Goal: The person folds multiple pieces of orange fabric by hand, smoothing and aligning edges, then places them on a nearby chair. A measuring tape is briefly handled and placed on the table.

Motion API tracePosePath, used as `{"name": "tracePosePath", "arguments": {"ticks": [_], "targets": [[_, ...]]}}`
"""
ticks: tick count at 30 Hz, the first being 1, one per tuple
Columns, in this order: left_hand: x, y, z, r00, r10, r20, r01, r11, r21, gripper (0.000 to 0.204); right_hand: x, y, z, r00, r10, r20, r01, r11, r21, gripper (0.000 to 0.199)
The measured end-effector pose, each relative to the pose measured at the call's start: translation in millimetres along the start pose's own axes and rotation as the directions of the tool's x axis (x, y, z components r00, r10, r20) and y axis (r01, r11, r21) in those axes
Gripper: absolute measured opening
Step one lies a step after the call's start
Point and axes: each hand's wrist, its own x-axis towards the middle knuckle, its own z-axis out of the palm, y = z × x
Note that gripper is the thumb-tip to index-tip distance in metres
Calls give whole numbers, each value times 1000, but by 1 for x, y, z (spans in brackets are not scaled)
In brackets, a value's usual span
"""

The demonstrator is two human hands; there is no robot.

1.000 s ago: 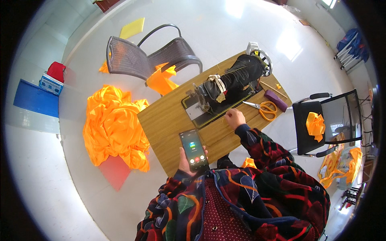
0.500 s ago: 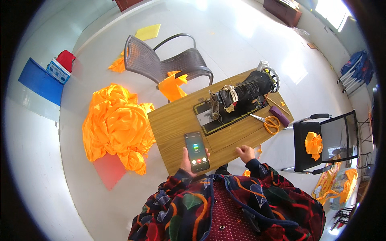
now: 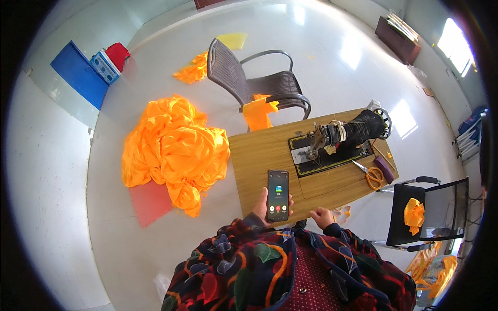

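A dark smartphone (image 3: 278, 199) with a lit call screen rests in my left hand (image 3: 261, 206), whose fingers wrap around its sides. It is held upright over the front edge of the wooden sewing table (image 3: 259, 155). My right hand (image 3: 323, 217) is curled into a loose fist at the table's near edge, with nothing visible in it. Beyond both hands, a black sewing machine (image 3: 358, 129) stands on the table, loose threads over its arm. Orange-handled scissors (image 3: 373, 176) and a purple oblong object (image 3: 383, 169) lie to its right.
A big heap of shiny orange cloth (image 3: 174, 150) lies on the floor at left, partly over a red mat (image 3: 149, 202). A brown armchair (image 3: 259, 80) with orange cloth stands behind the table. At right is a black chair (image 3: 404, 223) bearing an orange scrap.
The whole view has swung left, so the table and machine sit farther right in the picture. My left hand still holds the smartphone; my right hand stays curled near the table edge.
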Motion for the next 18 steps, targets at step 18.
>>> {"name": "tracePosePath", "arguments": {"ticks": [18], "targets": [[-18,-1,-7,993,-118,21,117,991,64,76,-37,18,41,998,33,-47,-30,998,62,25]]}}
